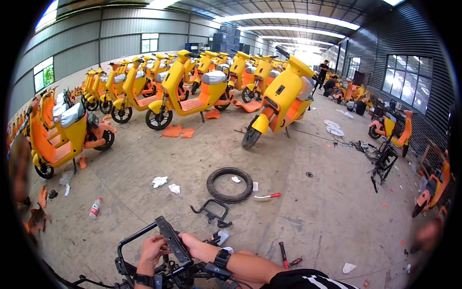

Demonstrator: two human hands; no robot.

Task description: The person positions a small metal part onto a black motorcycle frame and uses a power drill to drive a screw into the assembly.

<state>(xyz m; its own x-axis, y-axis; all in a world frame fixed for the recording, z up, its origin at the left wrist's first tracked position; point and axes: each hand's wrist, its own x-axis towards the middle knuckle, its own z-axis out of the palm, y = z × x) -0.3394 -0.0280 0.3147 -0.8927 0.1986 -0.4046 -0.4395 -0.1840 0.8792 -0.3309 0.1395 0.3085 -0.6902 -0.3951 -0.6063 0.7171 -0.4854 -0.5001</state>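
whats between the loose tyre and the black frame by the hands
In the head view, a bent black bracket lies on the floor between the tyre and the black frame, a small black part near it.

Daylight is bright and mostly even around the round black rubber tyre [230,199] on the grey concrete floor [327,212]. Long white roof skylights [298,17] far beyond the tyre burn out to glare, and the white-framed window [149,42] beyond it to the left glows pale. Soft shadows lie under the yellow plastic scooters [284,91] behind the tyre. Nearer than it, the tubular black metal frame [169,233] looks fairly crisp; far to either side — along the black circular rim — lines bend and patches blur.
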